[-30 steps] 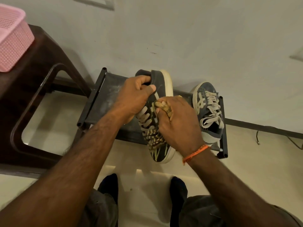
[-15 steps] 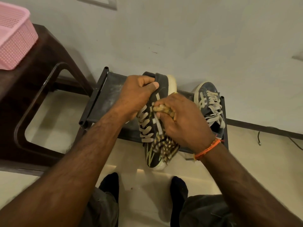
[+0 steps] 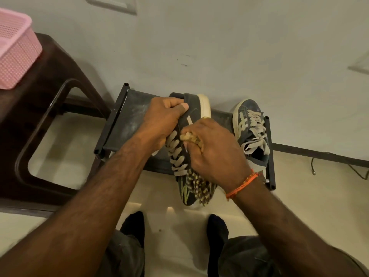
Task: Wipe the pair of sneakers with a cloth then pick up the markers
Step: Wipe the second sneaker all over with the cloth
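My left hand [image 3: 163, 120] grips the heel end of a dark sneaker [image 3: 192, 108] with beige laces and a cream sole, holding it above the black shoe rack [image 3: 123, 120]. My right hand [image 3: 216, 150] holds a bunched yellow-and-dark striped cloth [image 3: 199, 186] and presses it against the sneaker's side near the laces. The cloth's loose end hangs over the toe. The second sneaker [image 3: 250, 132] of the pair stands on the rack's right end. No markers are in view.
A dark brown plastic stool [image 3: 40, 120] stands at the left with a pink basket [image 3: 14, 50] on it. A grey wall runs behind the rack. A thin cable [image 3: 339, 166] lies on the floor at right. My feet in dark socks are below.
My right hand with the cloth has slid along the sneaker's side, up toward the laces and slightly back. The left hand keeps its grip on the heel.
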